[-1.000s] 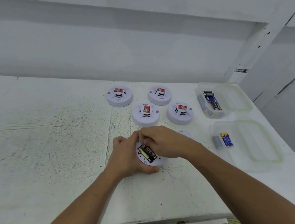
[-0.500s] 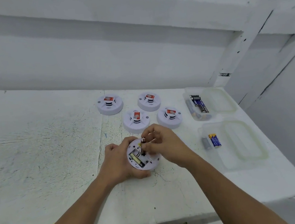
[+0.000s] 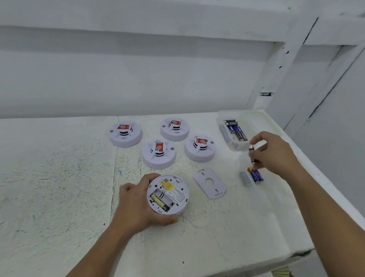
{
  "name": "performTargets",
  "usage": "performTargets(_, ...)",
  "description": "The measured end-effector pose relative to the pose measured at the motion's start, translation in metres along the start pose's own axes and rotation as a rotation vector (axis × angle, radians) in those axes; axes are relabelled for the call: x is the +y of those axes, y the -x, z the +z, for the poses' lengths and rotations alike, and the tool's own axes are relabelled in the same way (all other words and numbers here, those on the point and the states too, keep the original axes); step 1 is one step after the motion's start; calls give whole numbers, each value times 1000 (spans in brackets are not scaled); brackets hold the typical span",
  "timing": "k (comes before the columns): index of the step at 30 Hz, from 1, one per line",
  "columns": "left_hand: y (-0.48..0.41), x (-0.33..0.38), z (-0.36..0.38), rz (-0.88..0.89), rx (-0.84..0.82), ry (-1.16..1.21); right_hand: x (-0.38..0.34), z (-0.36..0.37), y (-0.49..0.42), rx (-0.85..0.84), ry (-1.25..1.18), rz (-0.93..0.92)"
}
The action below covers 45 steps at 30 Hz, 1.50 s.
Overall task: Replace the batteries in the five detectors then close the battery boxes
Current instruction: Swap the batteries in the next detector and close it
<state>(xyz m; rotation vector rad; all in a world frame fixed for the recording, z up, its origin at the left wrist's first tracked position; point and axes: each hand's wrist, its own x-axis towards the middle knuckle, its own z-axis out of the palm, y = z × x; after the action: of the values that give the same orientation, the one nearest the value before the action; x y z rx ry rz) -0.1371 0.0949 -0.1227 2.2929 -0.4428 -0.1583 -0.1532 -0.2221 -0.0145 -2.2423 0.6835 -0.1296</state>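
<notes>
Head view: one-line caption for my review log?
Left hand holds the opened detector, one battery seated; right hand pinches a second battery; a white cover plate lies between.

Blurred battery (image 3: 252, 156) in the right hand (image 3: 274, 151), label print on the held detector (image 3: 179, 194) illegibly small

White all over here: the scuffed white painted tabletop (image 3: 46, 188) carries faint blue-grey and dark speckles. Four round white plastic detectors (image 3: 158, 154), each with a red label and black slot stripes on its raised centre. In the left hand (image 3: 136, 202), the upturned round white plastic detector (image 3: 179, 199) shows a yellow sticker (image 3: 168, 185), fine black print and a black-and-yellow cylindrical battery (image 3: 160, 202). The flat white plastic cover plate (image 3: 210, 183) is plain. The right hand (image 3: 271, 151) pinches a dark cylindrical battery (image 3: 252, 156) with a coppery band. In the far clear plastic tub (image 3: 256, 118), black and dark-blue batteries (image 3: 236, 130). Nearer, blue-and-gold batteries (image 3: 255, 175) beside a grey battery (image 3: 245, 177).
</notes>
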Motion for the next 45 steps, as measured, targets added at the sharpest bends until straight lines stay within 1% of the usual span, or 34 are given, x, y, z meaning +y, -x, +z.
performTargets(1, 0, 1, 0, -1, -1, 3, 7, -1, -4, 47, 155, -26)
performTargets(3, 0, 2, 0, -7, -4, 14, 17, 2, -10, 89, 457, -79)
performTargets(5, 0, 2, 0, -2, -2, 17, 24, 8, -11, 81, 716, -113)
performTargets(6, 0, 2, 0, -2, -4, 18, 25, 11, -10, 67, 797, -110)
performTargets(9, 0, 2, 0, -8, -7, 22, 25, 19, -3, 26, 899, -98)
performTargets(13, 3, 4, -1, -7, -1, 45, 23, 26, 4, 11, 943, -69)
performTargets(20, 3, 5, -2, -19, -4, 77, 27, 25, 0, -15, 917, -51)
performTargets(24, 2, 4, -2, -29, -12, 69, 30, 19, -10, 15, 818, -29)
performTargets(26, 1, 3, -2, -32, -20, 54, 31, 12, -15, 68, 665, -45)
performTargets(29, 1, 3, -2, -31, -28, 33, 23, -2, -15, 110, 320, -25)
performTargets(31, 2, 4, -2, -30, -34, 30, 15, -11, -12, 131, 137, -20)
performTargets(33, 3, 5, -3, -32, -36, 38, 6, -15, -6, 156, 60, -73)
performTargets(35, 3, 7, -4, -37, -43, 42, -6, -12, 3, 157, 36, -158)
performTargets(36, 3, 7, -4, -39, -50, 41, -12, -8, 7, 136, 16, -194)
performTargets(38, 3, 7, -4, -44, -63, 44, -22, 5, 18, 42, -24, -249)
performTargets(43, 4, 7, -8, -47, -97, 94, -29, 62, 52, -323, -49, -421)
performTargets(45, 5, 9, -9, -44, -99, 104, -26, 83, 62, -422, -10, -505)
